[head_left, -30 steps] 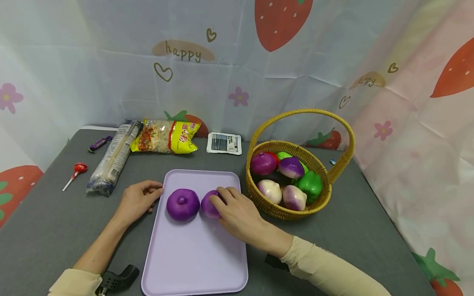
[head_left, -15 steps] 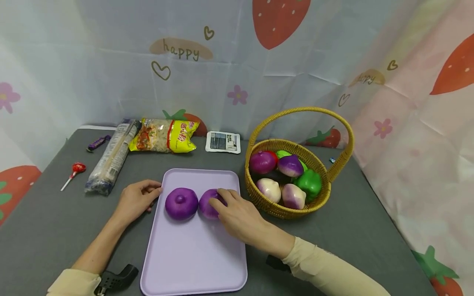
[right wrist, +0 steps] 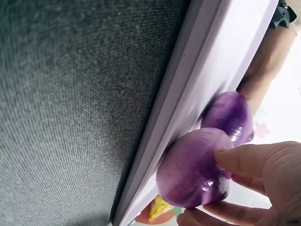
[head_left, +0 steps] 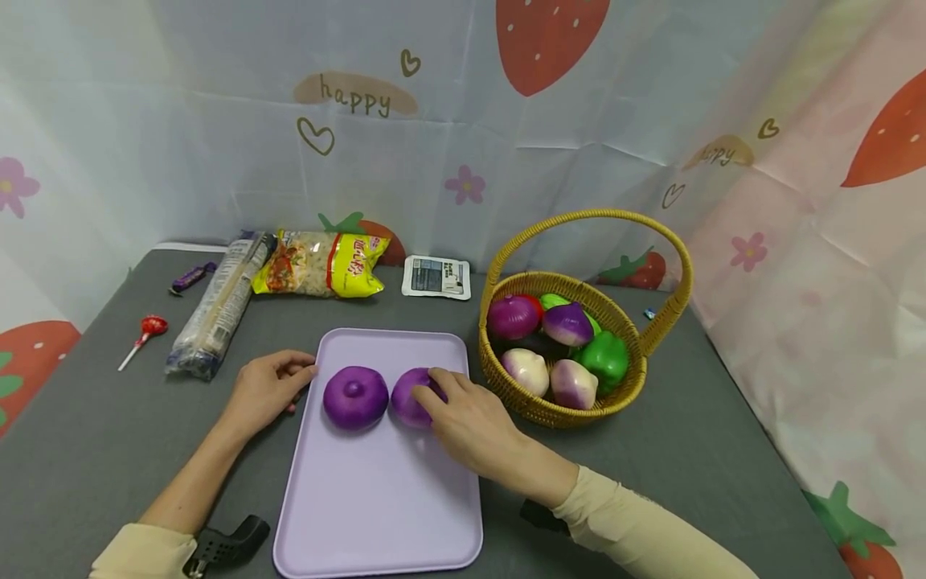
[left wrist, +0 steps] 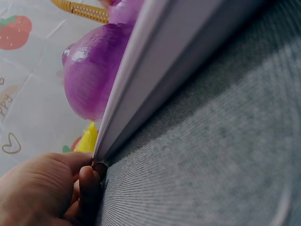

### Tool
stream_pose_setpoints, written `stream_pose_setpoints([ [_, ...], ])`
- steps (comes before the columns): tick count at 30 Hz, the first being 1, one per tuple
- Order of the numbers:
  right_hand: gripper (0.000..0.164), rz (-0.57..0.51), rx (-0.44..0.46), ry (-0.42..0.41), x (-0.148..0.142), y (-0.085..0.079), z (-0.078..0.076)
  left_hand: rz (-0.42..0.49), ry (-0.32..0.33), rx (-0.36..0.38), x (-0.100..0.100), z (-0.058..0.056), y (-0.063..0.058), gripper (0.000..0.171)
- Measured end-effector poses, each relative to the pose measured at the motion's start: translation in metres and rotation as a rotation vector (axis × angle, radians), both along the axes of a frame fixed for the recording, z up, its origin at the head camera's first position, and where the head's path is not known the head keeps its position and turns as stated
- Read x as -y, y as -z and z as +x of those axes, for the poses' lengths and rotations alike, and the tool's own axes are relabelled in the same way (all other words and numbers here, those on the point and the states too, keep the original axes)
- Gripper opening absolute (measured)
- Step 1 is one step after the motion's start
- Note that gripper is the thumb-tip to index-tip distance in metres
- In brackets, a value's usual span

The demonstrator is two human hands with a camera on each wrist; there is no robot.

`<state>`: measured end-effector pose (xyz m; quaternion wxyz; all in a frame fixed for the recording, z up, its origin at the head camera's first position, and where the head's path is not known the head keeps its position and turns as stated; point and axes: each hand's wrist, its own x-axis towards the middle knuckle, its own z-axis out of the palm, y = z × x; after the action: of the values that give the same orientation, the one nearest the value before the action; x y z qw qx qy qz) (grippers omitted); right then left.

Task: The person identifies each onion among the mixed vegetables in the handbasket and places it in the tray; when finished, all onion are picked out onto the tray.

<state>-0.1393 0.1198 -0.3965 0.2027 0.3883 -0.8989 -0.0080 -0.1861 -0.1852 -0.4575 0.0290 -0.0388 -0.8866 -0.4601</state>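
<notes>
Purple onion point(head_left: 408, 400). Head view: on the lilac tray point(head_left: 376, 507), beside its twin point(head_left: 355, 399), clasped in my right hand point(head_left: 477, 422); my left hand point(head_left: 268, 390) at the tray's edge. Left wrist view: that edge, pinched. Right wrist view: thumb and fingers flank glossy skin; likely light, firm, slippery; best held round its widest part.
</notes>
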Motion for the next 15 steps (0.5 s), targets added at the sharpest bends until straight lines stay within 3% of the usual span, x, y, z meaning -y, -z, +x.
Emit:
stream_pose_setpoints([
  [15,0.049,-0.018,-0.004,0.01,-0.0018,-0.0049,0.0024,-0.014,0.001,0.006,-0.0002,0.0,-0.0013,0.027],
])
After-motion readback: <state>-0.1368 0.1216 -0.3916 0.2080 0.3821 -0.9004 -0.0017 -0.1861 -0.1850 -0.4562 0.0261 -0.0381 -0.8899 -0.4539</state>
